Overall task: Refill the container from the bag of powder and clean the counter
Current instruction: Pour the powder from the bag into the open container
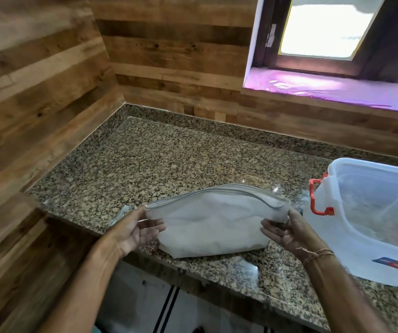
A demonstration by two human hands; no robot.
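Granite surface (169, 152): pinching bag (207, 227) top corners with left hand (137, 228), right hand (288, 233); keep mouth level, pour slowly into container (361, 162).

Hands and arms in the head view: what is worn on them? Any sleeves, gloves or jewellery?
Both forearms are bare, with no sleeves or gloves in view. The right hand has thin tan thread bands wound several times round its wrist. The left hand and its wrist carry nothing that shows.

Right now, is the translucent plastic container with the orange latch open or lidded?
Open: the translucent plastic container shows no lid across its rim, and the head view looks straight into it.
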